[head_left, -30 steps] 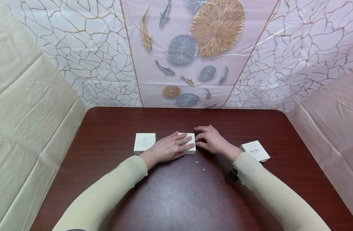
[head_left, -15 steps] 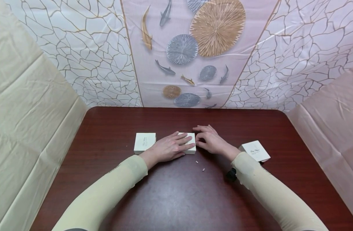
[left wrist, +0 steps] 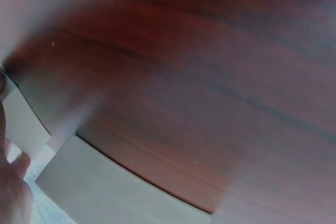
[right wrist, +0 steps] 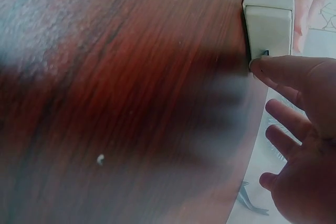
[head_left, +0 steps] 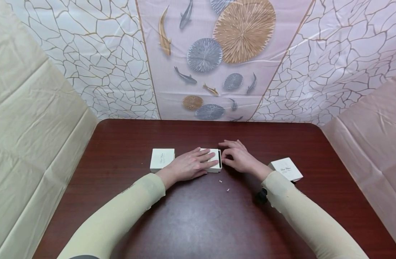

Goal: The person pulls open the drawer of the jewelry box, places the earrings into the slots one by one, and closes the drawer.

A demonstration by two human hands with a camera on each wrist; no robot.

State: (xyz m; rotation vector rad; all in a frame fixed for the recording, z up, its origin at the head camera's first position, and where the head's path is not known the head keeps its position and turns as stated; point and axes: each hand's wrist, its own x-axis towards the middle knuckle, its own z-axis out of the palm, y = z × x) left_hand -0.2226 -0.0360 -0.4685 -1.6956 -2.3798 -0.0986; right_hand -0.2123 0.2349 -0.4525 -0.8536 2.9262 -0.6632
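Observation:
The left hand point(head_left: 190, 166) rests with spread, nearly straight fingers on top of the middle white box point(head_left: 213, 170). From the box's right end an inner drawer point(head_left: 220, 159) sticks out a little, showing a dark gap. At that end the right hand point(head_left: 238, 158) has thumb and forefinger together, its other fingers apart. The right wrist view shows these fingertips pinching at a small dark tab point(right wrist: 266, 52) on the drawer's end face point(right wrist: 269, 30). In the left wrist view only part of the left hand point(left wrist: 14, 192) shows, beside the middle box point(left wrist: 25, 127).
Another white box point(head_left: 162, 159) stands left of the middle one, near the left wrist. A third box point(head_left: 286, 169) lies angled beside the right forearm. Two tiny whitish pieces point(head_left: 221, 181) point(head_left: 228, 190) lie on the dark red table point(head_left: 191, 223) in front of the middle box.
The drawer has slid slightly out of the middle box to the right, and the right hand has shifted a little right with it. The left hand has stayed on the box.

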